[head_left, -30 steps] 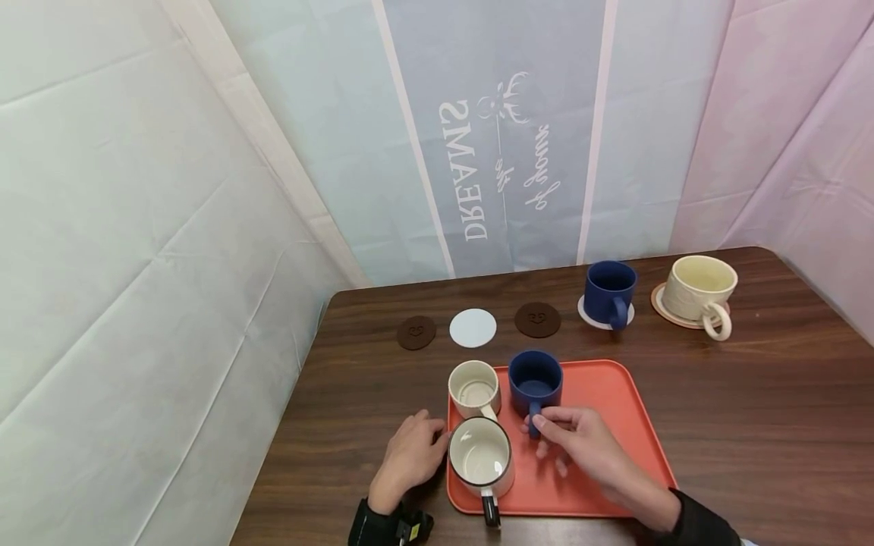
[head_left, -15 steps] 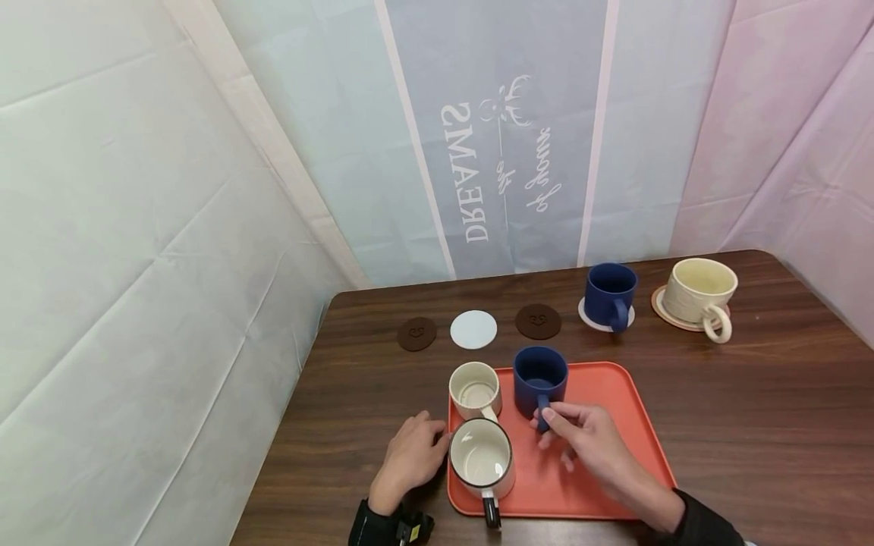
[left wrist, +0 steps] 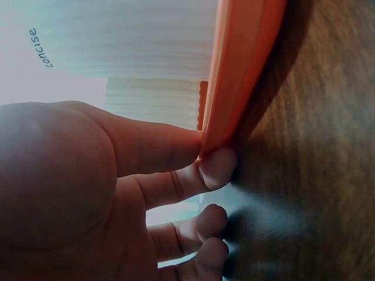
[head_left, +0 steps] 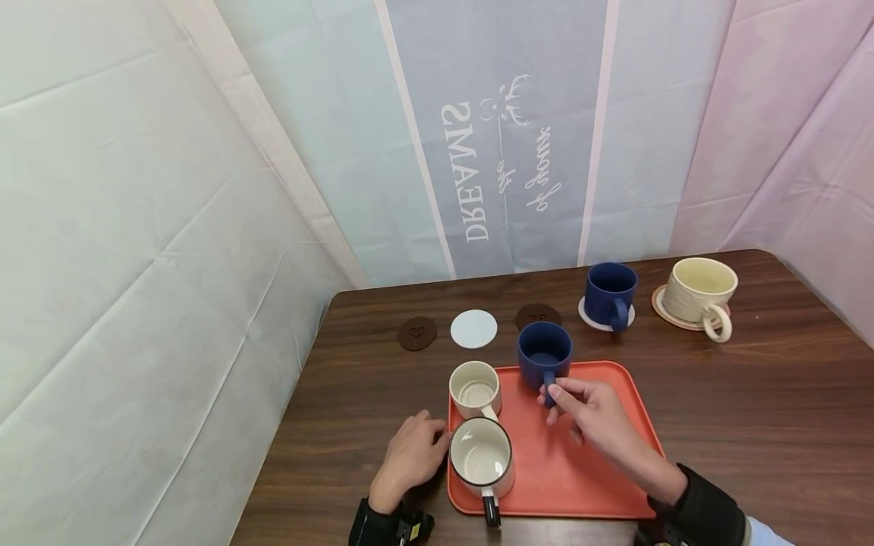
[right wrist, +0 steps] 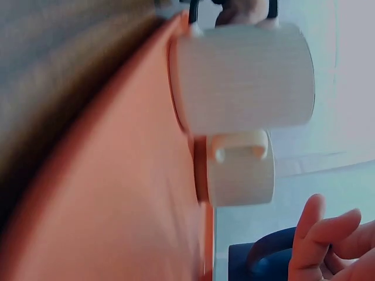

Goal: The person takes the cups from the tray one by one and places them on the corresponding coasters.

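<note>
Gripped mug (head_left: pixel 536 370) is finished in dk. blue; tray (head_left: pixel 580 466) is coloured orange-red. Front mug (head_left: pixel 480 453) is finished in wht., trimmed in blk. Tbl. (head_left: pixel 341 402) is patterned in brn. woodgrain. Backdrop (head_left: pixel 546 45) is coloured pale blue, striped & lettered in wht.

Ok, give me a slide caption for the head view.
Right hand holds a blue mug by its handle; left hand touches the red tray, where two pale mugs stand.

Printed curtains (head_left: pixel 341 121), one lettered DREAMS, hang behind the far edge and around both far corners of a wood-grain table (head_left: pixel 758 409), marking a curtained-off booth whose wider room, home or workplace, cannot be told.
</note>
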Tool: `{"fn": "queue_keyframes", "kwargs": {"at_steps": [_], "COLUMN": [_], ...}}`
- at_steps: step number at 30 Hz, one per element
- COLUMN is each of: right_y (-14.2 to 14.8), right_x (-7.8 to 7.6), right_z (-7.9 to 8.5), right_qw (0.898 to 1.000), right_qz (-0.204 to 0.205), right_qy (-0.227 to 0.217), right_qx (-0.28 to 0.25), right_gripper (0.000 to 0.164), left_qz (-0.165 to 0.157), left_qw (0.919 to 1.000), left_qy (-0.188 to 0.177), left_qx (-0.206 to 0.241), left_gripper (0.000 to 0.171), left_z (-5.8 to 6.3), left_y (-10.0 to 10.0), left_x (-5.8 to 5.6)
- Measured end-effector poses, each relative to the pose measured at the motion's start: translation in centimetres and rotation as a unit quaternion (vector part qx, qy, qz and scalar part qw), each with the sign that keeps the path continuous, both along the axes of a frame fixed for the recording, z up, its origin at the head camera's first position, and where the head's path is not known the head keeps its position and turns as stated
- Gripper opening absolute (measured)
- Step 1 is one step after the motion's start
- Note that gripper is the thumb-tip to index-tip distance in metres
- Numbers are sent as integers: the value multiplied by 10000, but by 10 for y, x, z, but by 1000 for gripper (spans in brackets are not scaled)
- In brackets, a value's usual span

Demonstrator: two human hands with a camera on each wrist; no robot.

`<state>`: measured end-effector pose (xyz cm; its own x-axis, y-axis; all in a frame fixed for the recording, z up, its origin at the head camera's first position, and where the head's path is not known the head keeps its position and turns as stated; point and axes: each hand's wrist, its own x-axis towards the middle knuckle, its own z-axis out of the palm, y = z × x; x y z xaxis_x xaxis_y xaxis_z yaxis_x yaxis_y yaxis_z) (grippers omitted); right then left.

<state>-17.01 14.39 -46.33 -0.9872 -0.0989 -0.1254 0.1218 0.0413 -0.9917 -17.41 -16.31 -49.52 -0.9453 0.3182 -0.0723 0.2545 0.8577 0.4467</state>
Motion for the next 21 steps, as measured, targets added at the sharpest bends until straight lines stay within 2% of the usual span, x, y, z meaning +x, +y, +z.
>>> {"fn": "queue_keyframes", "kwargs": {"at_steps": [9, 21], "right_y": [10, 18], "right_x": [-18, -41], "right_z": [-1, -5], "right_qw": [9993, 9981], "right_qz": [-120, -46], "right_qy": [239, 462], "right_qx": [267, 399], "right_gripper": [27, 28], "left_qz": [20, 14], "left_qw": [9999, 10000], "left_qy": [-107, -6], "left_qx": [-30, -35], "left_gripper": [30, 32], "left_z": [-1, 0], "left_y": [0, 0], "left_x": [0, 0]}}
